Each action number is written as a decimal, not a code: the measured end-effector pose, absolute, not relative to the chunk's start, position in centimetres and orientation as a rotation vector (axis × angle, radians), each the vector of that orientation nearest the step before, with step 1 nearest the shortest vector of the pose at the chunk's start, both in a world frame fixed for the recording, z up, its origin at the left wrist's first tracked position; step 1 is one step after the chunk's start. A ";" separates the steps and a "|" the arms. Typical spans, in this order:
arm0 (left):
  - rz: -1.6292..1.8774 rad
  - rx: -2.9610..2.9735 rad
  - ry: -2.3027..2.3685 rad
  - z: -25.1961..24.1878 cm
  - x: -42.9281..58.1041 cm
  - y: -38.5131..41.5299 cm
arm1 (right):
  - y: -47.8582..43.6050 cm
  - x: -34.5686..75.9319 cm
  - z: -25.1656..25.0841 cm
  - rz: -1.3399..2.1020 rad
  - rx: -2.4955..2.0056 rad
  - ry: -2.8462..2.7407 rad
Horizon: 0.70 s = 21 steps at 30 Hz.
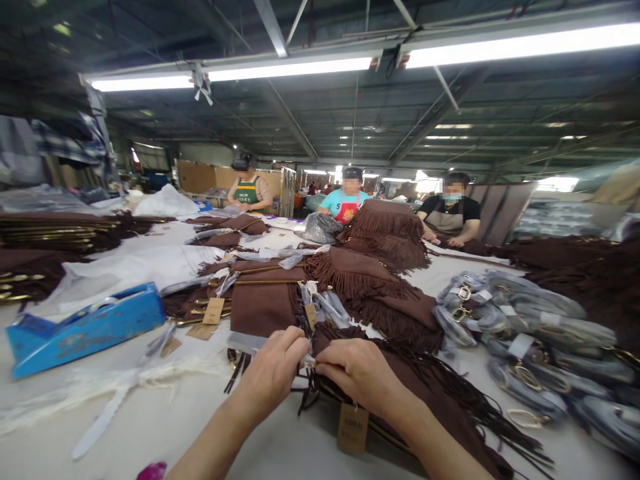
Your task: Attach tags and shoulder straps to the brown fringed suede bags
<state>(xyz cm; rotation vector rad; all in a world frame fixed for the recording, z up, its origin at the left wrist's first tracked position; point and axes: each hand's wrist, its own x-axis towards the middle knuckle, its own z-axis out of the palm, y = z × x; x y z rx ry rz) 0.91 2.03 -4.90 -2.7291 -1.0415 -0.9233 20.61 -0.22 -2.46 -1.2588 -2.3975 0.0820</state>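
Side by side at the near end of a dark brown fringed bag [425, 393], my two hands work close together. My right hand [357, 367] is closed, its fingertips pinching the bag's corner by a small gold fitting. My left hand [275, 363] is closed too, with a bit of something pale at its fingertips; what it grips is hidden. A kraft paper tag [353, 429] hangs from the bag below my right hand. Beyond my left hand lies a brown bag panel [263, 309], with another tag [213, 311] beside it.
A blue tape dispenser [90, 327] stands on the left. Plastic-wrapped straps [530, 347] with gold clasps are heaped on the right. More fringed bags [385, 227] are stacked ahead. A white blade-like strip [103, 423] lies front left. Three co-workers stand across the table.
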 end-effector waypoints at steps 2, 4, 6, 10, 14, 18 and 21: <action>-1.006 -2.685 -1.035 -5.2 0.8 2.3 | -0.1 20.3 -3.1 0.134 -1.268 -2.304; -1.086 -2.624 -1.003 -5.7 0.8 2.7 | 0.1 19.8 -3.8 0.238 -1.297 -2.158; -1.106 -2.567 -0.958 -6.0 0.9 3.0 | 0.4 19.5 -4.6 0.427 -1.303 -1.977; -1.058 -2.526 -0.906 -5.9 1.2 3.1 | 1.2 19.3 -5.8 0.801 -1.238 -1.693; -1.036 -2.585 -0.945 -5.4 1.4 2.5 | 1.8 19.7 -6.4 0.931 -1.222 -1.545; -0.992 -2.623 -1.027 -5.6 1.8 1.8 | 2.1 20.0 -6.5 0.988 -1.234 -1.466; -1.025 -2.595 -1.144 -6.3 2.6 1.5 | 2.1 20.0 -6.4 1.093 -1.226 -1.363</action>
